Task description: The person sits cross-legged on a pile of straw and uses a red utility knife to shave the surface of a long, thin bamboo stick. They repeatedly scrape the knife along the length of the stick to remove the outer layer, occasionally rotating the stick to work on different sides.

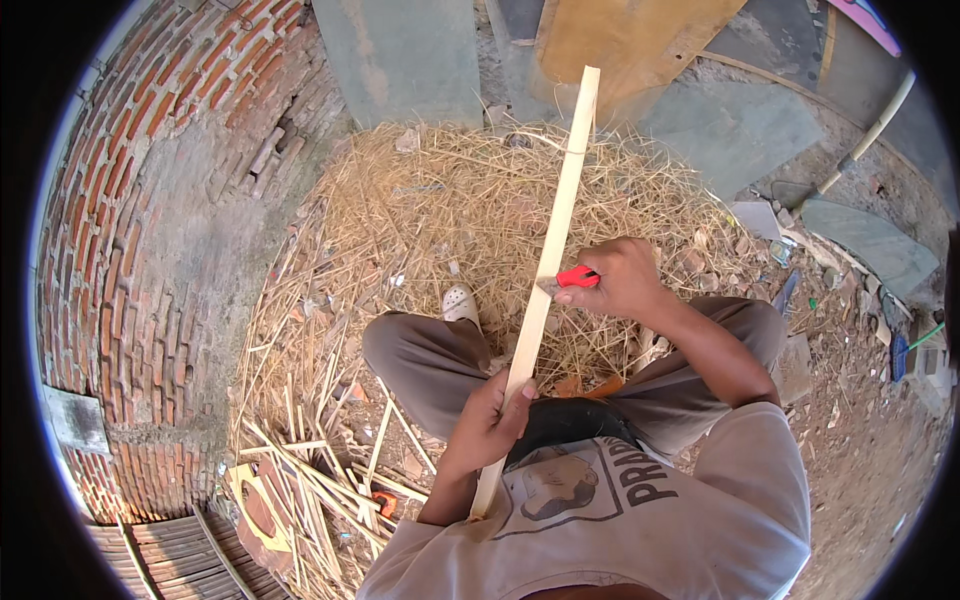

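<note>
a: where was the pale strip (556, 230)?

b: it slanted in the air over the straw heap (420, 210), its far end showing past the heap's far edge, its near end by the shirt (640, 540) on the heap's near side.

a: and the fingers?

b: the left hand (490, 415) was closed round the strip, low down; the right hand (625, 280) was wrapped round a red-handled knife (578, 277), its blade at the strip about midway, above the heap.

a: how far along?

b: partway, i judged. the strip was long, flat and in one piece. any fresh blade marks were too small to tell, so i couldn't say how much cutting was left.

a: and around it?

b: thin sticks (330, 480) lay jumbled at the heap's near left, perhaps finished pieces. a brick wall (130, 250) stood left of the heap; a grey board (400, 60) lay beyond it.
</note>
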The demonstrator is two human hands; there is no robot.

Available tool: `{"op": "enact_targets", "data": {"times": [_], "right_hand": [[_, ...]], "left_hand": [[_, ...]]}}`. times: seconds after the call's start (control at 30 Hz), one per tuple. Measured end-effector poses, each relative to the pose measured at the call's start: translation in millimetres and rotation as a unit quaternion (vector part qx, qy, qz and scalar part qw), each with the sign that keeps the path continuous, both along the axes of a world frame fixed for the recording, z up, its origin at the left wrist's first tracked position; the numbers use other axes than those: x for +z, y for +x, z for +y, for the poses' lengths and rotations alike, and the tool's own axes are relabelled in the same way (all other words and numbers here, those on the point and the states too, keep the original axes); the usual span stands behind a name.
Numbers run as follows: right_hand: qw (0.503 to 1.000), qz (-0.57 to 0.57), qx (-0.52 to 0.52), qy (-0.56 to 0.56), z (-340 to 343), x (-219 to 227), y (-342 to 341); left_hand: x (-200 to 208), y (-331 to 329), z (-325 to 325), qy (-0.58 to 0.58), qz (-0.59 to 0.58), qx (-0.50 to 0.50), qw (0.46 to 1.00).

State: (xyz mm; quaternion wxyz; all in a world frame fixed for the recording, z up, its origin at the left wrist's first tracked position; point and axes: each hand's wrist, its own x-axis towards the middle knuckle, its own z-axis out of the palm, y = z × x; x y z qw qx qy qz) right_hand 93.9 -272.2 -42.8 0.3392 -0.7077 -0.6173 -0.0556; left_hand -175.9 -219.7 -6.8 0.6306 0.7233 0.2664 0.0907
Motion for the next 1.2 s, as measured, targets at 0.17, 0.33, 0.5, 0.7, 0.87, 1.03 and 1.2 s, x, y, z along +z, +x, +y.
{"op": "enact_targets", "data": {"times": [0.17, 0.33, 0.5, 0.7, 0.87, 1.03, 1.2], "right_hand": [[0.984, 0.076, -0.16, -0.023, 6.3, -1.5, 53.9], [0.941, 0.115, -0.314, -0.044, -3.1, 3.2, 119.6], [0.953, 0.017, -0.301, -0.04, -1.6, -5.3, 143.2], [0.908, 0.085, -0.404, -0.075, 7.1, -24.0, 174.5], [0.809, 0.312, -0.498, 0.01, -34.7, -69.2, 268.5], [0.924, 0.249, -0.28, -0.073, 16.7, -21.8, 122.4], [0.991, 0.099, -0.016, -0.088, 19.2, 4.3, -15.4]], "left_hand": [[-7.6, -17.9, -6.5, -0.016, 0.026, -0.057, 0.998], [-1.5, -26.7, -13.5, 0.017, 0.055, -0.114, 0.992], [-0.7, -30.4, -17.9, 0.009, 0.047, -0.093, 0.995], [-2.1, -37.4, -10.1, 0.068, 0.053, -0.146, 0.986], [-5.9, -67.9, -15.2, 0.011, 0.096, -0.123, 0.988], [-21.4, -48.0, -7.7, -0.118, 0.061, 0.055, 0.99], [-2.9, -13.4, -2.6, -0.11, 0.01, 0.079, 0.991]]}}
